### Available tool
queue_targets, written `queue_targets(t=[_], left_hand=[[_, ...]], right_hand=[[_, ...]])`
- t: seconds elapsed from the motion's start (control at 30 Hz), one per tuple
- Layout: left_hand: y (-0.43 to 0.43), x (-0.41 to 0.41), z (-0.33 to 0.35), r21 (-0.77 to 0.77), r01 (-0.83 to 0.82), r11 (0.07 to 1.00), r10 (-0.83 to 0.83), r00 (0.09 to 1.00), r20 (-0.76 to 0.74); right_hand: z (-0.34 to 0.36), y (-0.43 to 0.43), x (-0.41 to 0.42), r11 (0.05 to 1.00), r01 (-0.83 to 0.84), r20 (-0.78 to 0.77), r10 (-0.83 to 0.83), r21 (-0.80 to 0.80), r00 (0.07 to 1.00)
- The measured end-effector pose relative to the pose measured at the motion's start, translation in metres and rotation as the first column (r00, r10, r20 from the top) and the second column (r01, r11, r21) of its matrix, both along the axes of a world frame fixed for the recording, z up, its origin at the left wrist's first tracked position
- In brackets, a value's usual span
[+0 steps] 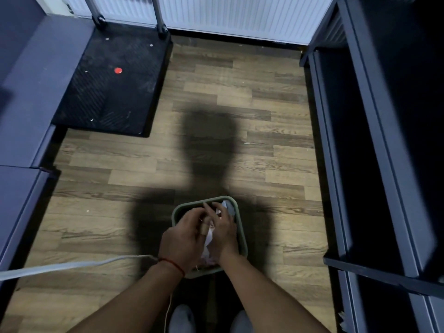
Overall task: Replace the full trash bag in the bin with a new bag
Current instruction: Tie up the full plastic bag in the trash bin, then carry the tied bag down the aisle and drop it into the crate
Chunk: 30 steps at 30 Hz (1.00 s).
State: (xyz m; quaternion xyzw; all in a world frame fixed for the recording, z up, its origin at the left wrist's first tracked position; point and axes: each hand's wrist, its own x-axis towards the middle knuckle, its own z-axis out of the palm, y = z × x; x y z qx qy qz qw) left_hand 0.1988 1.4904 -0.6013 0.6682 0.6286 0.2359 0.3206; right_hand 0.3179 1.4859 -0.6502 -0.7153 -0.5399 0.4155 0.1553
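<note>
A small green bin [242, 243] stands on the wood floor just in front of my feet. It holds crumpled white paper [208, 239] and a dark bag [231, 209] that shows only at the far side. Both hands are over the bin's mouth. My left hand [182, 239], with a red thread at the wrist, has its fingers curled by the trash at the centre. My right hand [224, 227] is pressed against the same bundle. Shadow hides exactly what each hand grips.
A black ribbed mat [113, 87] with a red dot lies at the far left. Dark shelving [374, 164] lines the right side and grey cabinets [31, 97] the left. A white cable [72, 264] runs across the floor from the left. A white radiator [228, 15] is ahead.
</note>
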Motion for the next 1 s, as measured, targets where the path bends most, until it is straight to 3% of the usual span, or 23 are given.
queue_targets(t=[0.1, 0.17, 0.23, 0.33, 0.53, 0.7, 0.83, 1.0], left_hand=[[0.009, -0.020, 0.001, 0.033, -0.191, 0.981, 0.194, 0.968, -0.158], [0.013, -0.030, 0.004, -0.096, -0.139, 0.986, 0.081, 0.886, -0.457], [0.015, -0.033, 0.016, -0.348, -0.167, 0.922, -0.081, 0.799, -0.595], [0.012, -0.031, 0.045, -0.495, -0.213, 0.843, -0.159, 0.780, -0.605], [0.003, -0.029, 0.157, -0.551, -0.300, 0.779, -0.089, 0.816, -0.571], [0.005, -0.011, 0.269, -0.465, -0.246, 0.850, -0.031, 0.859, -0.511], [0.018, -0.001, 0.380, -0.374, -0.143, 0.916, -0.054, 0.881, -0.470], [0.018, 0.000, 0.501, -0.225, -0.090, 0.970, -0.055, 0.823, -0.565]], right_hand=[[0.021, 0.001, -0.005, 0.999, -0.012, 0.053, 0.010, 0.033, 0.999], [0.042, 0.000, -0.005, 0.998, -0.012, 0.069, 0.008, 0.061, 0.998], [0.067, -0.001, -0.005, 0.994, 0.014, 0.070, -0.022, 0.112, 0.997], [0.103, -0.008, -0.005, 0.984, 0.047, 0.071, -0.060, 0.172, 0.996], [0.206, -0.027, 0.003, 0.967, -0.016, 0.196, -0.035, 0.255, 0.980], [0.344, -0.025, 0.025, 0.988, 0.101, 0.197, -0.122, 0.113, 0.973], [0.453, -0.020, 0.035, 0.983, 0.083, 0.036, -0.090, 0.164, 0.995], [0.573, -0.012, 0.048, 0.953, 0.075, 0.084, -0.104, 0.294, 0.991]])
